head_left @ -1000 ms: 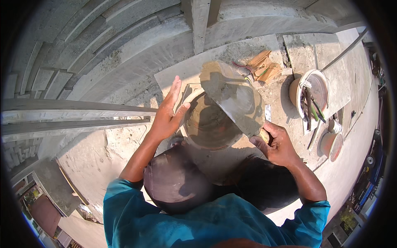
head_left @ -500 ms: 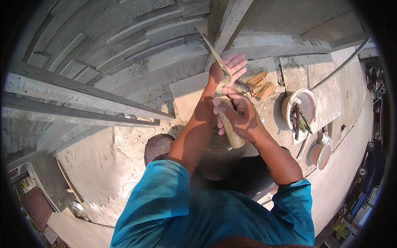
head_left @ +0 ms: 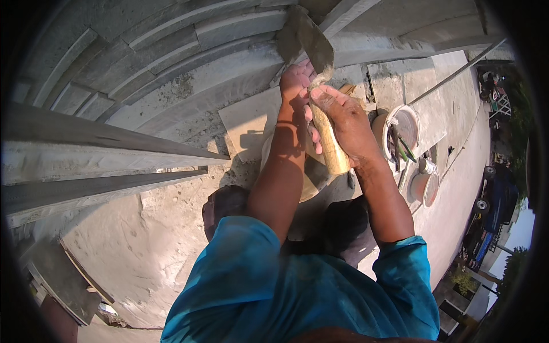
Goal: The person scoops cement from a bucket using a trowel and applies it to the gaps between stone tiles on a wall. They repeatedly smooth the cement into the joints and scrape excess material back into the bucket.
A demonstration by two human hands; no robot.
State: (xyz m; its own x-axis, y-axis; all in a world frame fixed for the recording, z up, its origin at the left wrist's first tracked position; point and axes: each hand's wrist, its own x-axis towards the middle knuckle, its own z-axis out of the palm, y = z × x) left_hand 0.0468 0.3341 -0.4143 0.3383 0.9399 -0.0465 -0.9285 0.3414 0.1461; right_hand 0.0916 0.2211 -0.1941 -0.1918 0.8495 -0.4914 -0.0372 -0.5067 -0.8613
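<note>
A trowel with a pale wooden handle [head_left: 328, 137] and a grey, mortar-smeared blade [head_left: 316, 50] is in my right hand [head_left: 344, 123]. My fingers wrap the handle, and its butt points back toward me. The blade tilts up and away, its broad face showing. My left hand [head_left: 295, 84] is beside the base of the blade, its fingers reaching behind the blade's edge. They look stretched out, though partly hidden; whether they touch the metal I cannot tell. Below the handle, between my knees, a round container [head_left: 310, 190] is mostly covered by my arms.
To the right stand a white bucket [head_left: 416, 127] holding several long-handled tools [head_left: 400, 143] and a smaller pail [head_left: 423, 188]. Ahead rises a wall of layered stone strips [head_left: 166, 57]. Pale beams [head_left: 114, 160] slant in from the left. A flat board [head_left: 243, 128] lies ahead on the rough floor.
The trowel has turned, so its blade shows broad instead of edge-on. Both hands moved slightly away from me, and my left palm turned partly out of sight behind the blade. My view shifted.
</note>
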